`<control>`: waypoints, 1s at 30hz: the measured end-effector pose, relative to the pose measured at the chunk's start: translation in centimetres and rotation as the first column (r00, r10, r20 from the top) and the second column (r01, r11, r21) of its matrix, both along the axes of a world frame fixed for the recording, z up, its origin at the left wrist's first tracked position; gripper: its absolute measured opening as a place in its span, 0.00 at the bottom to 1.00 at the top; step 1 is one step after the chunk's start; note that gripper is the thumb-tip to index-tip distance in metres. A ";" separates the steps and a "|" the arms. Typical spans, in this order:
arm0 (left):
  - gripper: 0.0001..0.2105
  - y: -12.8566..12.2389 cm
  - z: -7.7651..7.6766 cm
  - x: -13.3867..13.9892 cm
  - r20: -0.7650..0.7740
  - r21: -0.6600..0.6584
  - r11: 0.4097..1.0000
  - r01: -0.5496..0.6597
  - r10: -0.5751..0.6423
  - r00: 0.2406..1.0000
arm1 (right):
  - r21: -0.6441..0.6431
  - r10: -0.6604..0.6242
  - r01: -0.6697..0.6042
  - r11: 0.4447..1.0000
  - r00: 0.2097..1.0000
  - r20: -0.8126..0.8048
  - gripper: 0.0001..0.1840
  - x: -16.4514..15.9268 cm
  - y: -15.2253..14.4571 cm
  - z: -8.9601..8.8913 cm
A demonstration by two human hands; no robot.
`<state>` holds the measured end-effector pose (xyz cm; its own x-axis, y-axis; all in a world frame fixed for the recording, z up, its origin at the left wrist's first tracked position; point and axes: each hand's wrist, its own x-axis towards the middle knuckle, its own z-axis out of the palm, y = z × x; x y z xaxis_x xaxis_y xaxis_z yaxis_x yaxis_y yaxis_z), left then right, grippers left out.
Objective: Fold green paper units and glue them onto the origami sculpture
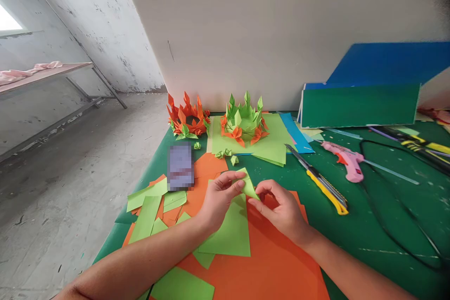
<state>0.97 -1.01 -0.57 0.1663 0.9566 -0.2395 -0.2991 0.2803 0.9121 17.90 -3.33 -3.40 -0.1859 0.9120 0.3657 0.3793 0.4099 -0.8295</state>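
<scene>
A small folded piece of light green paper (249,186) is held up above the table between my two hands. My left hand (222,197) pinches its upper left part between thumb and fingers. At its lower right corner, the thumb and curled fingers of my right hand (281,206) grip the paper. Beneath my hands lie flat green sheets (232,234) on top of large orange paper (281,262). Beyond them stand a green paper crown (245,119) with orange flowers and an orange paper crown (187,117) with green flowers.
A yellow utility knife (325,191) and a pink glue gun (348,161) with a black cord lie on the right of the green table (379,206). A pixelated rectangular object (180,168) rests left of centre. Green cut strips (146,218) lie at left. A white board (228,33) stands behind.
</scene>
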 end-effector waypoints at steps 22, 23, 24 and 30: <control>0.19 -0.1 -0.2 0.0 -0.079 -0.014 0.995 0.098 -0.099 0.992 | 0.146 -0.001 -0.004 0.989 1.000 0.031 0.01 0.2 0.4 0.6; 0.18 -0.1 -0.3 0.0 -0.101 0.005 0.994 0.105 -0.104 0.989 | 0.140 -0.005 0.002 0.990 1.000 0.027 0.02 0.2 0.5 0.6; 0.17 -0.1 -0.3 0.0 -0.123 0.030 0.994 0.110 -0.105 0.987 | 0.130 -0.013 0.010 0.991 1.000 0.023 0.02 0.2 0.5 0.6; 0.14 -0.1 -0.7 -0.2 -0.266 0.202 0.966 0.159 -0.102 0.959 | 0.008 -0.019 0.019 1.000 1.000 -0.001 0.07 0.1 0.5 0.7</control>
<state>0.74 -1.12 -1.24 0.2546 0.9640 -0.0768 -0.0264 0.0863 0.9959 17.99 -2.81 -2.74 -0.1686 0.9125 0.3728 0.3860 0.4091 -0.8268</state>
